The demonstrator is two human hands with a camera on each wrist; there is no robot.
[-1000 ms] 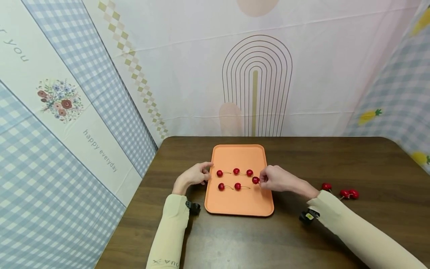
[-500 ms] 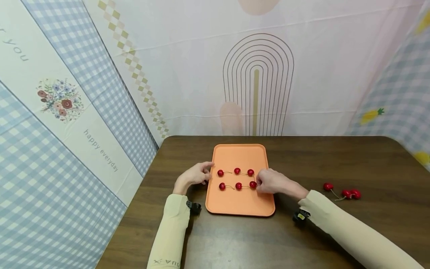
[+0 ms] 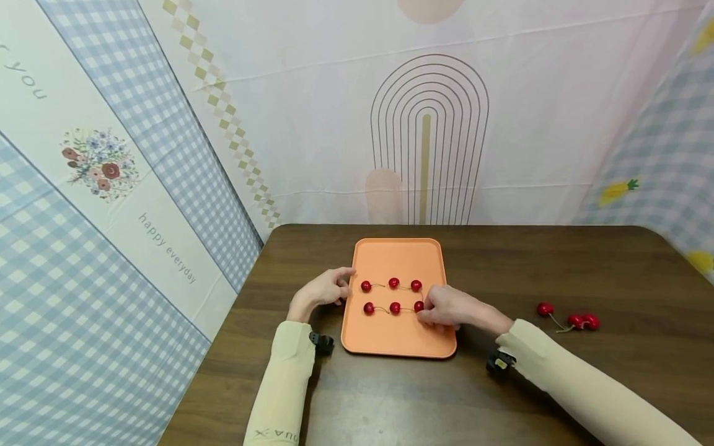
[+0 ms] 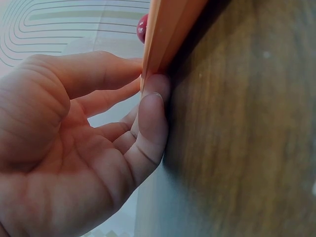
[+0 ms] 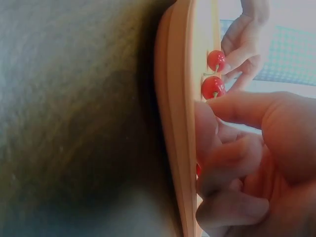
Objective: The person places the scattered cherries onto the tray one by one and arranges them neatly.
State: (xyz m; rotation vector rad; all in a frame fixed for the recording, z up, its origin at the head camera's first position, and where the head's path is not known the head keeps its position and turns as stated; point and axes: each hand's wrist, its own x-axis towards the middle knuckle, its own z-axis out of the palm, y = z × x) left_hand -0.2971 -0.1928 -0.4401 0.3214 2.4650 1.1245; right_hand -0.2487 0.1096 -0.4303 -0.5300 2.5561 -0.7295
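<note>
An orange tray (image 3: 390, 341) carries red cherries with thin stems in two rows. My left hand (image 3: 323, 289) grips its left rim, the thumb over the edge and other fingers low against the side in the left wrist view. Over the tray's right part, my right hand (image 3: 449, 306) pinches the front row's right cherry (image 3: 419, 306), which its thumb and forefinger partly cover. The middle cherry (image 3: 395, 308) and left cherry (image 3: 369, 308) of that row lie beside it. Behind are another left cherry (image 3: 365, 286), middle cherry (image 3: 393, 283) and right cherry (image 3: 416, 285).
On the brown table (image 3: 502, 260), right of the tray, lie a single cherry (image 3: 545, 309) and a touching pair of cherries (image 3: 583, 321) with stems. A patterned cloth (image 3: 318, 124) hangs behind the table, and a checked cloth (image 3: 83, 248) at the left.
My right hand brought a cherry left and down into the front row's right end, then shifted slightly toward me. The left hand stayed at the tray's rim.
</note>
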